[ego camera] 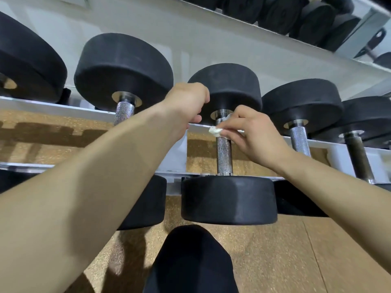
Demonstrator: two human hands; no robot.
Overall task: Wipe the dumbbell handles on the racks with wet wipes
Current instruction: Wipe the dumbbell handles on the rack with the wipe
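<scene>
A black dumbbell lies across the white rack [53, 107] in the middle of the head view, its knurled steel handle [224, 155] running toward me. My right hand [251, 136] pinches a crumpled white wet wipe [214, 131] against the far end of that handle, just below the far weight head [228, 87]. My left hand [186, 104] curls over the left edge of that far head. The near head [229, 199] hangs over the front rail.
More black dumbbells sit side by side: one to the left [123, 68] with its handle partly behind my left forearm, two to the right [300, 104]. An upper shelf [275, 11] holds several more. Cork-coloured floor [275, 250] and my dark-clad knee [190, 261] lie below.
</scene>
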